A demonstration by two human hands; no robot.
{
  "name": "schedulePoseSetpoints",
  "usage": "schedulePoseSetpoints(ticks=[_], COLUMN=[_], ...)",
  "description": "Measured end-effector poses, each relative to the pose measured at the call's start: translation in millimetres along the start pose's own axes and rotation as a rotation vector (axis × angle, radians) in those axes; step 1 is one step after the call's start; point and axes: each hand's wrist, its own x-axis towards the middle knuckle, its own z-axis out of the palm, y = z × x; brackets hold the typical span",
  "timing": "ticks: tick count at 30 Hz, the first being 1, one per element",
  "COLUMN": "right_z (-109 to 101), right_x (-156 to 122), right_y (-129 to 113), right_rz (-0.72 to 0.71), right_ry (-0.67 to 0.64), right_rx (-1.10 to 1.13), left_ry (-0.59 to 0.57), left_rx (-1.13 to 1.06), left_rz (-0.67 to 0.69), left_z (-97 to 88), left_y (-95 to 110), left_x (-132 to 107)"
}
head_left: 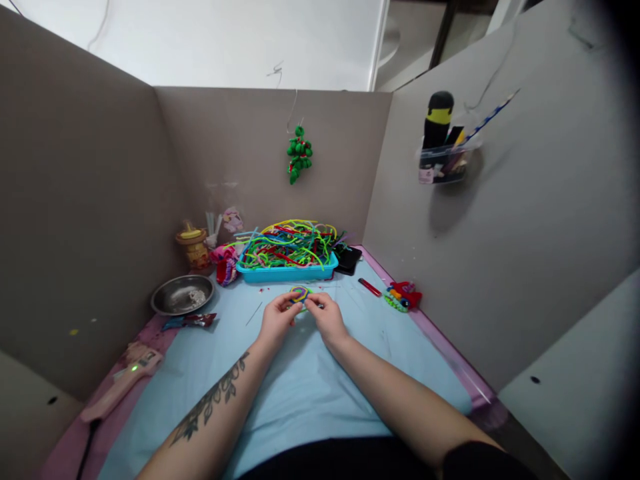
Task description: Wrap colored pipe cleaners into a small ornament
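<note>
Between my hands is a small coil of pipe cleaner [299, 293], with blue, yellow and purple rings and a bit of green at its edge. My left hand [278, 317] pinches it from the left side. From the right, my right hand [325, 316] has its thumb and fingers closed on the coil's lower right edge. Both hands are just above the light blue cloth [310, 380], in front of a blue tray [287, 274] heaped with colourful pipe cleaners [295, 243].
At left stand a metal bowl [183, 295], a wrapper [190, 321] and a pink glue gun [125, 387]. A thin dark stick [253, 314] lies left of my hands. Rightward are a red cutter [370, 287] and a colourful fuzzy craft piece [403, 296]. Partitions enclose three sides.
</note>
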Motion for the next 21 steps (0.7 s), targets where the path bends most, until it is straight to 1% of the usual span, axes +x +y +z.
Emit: schedulePoseSetpoints(ticks=[3,6,9,13,15,17,21], right_z=[-1,0,0,-1,-2,-1,1], right_x=[0,0,-2,-4,-4,-2,2], right_y=[4,6,4,-1,0,3,11], right_rz=[-0.032,-0.048,-0.117,-0.177,-0.163,-0.118,0.036], right_ry=[0.004,0.038,0.074,0.119,0.1,0.067,-0.014], right_rx=[-0.047,-0.106,-0.197,-0.289,-0.283,-0.231,-0.028], left_ry=[-0.015,-0.016,-0.005,-0.033,-0.038,-0.036,-0.016], left_rx=[-0.003,-0.035,-0.084,-0.098,-0.092,-0.082,-0.034], left_rz=[-0.015,-0.04,-0.057,-0.058,-0.061,-0.064,-0.057], left_z=[0.2,-0.5,-1.6,-2.9,-3.3,-3.5,-2.8], left_y=[2,2,-1,-2,-2,-2,-2], left_x=[-1,0,1,3,4,4,4])
